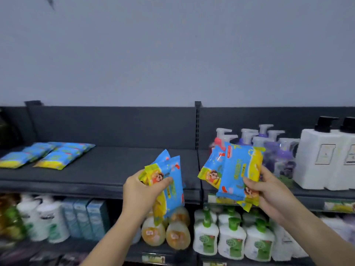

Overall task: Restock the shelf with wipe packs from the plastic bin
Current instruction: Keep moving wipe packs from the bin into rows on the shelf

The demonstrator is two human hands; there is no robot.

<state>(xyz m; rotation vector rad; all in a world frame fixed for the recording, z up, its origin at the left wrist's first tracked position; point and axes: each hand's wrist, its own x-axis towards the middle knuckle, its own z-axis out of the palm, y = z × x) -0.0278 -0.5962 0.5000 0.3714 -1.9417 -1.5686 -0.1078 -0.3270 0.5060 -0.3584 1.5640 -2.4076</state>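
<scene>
The left hand [141, 191] grips a first bundle [172, 189] of blue-and-yellow wipe packs, thumb curled over the front and fingers wrapped behind. It holds them in the air in front of the dark top shelf [115, 166]. The bundle tilts, with its blue ends pointing up and to the right. It looks like two or three packs, though blur leaves the count unsure.

The right hand [272, 194] pinches a second bundle [238, 169], thumb laid across the front of the nearest pack and fingers underneath. At least two packs overlap there, fanned out in front of the pump bottles [269, 143]. The two bundles are near each other but apart, on either side of the shelf's post [197, 127].

Flat packs [48, 154] of the same kind lie at the far left of the top shelf, in rows and touching one another. Right of the pump bottles stand big white bottles [322, 156] with black pumps.

On the lower shelf, from left to right, are pale bottles [48, 217] and blue boxes [86, 214]. Next come orange bottles [165, 233] under the left hand and green-capped bottles [230, 237] under the right. A grey wall [172, 54] rises behind the shelving.
</scene>
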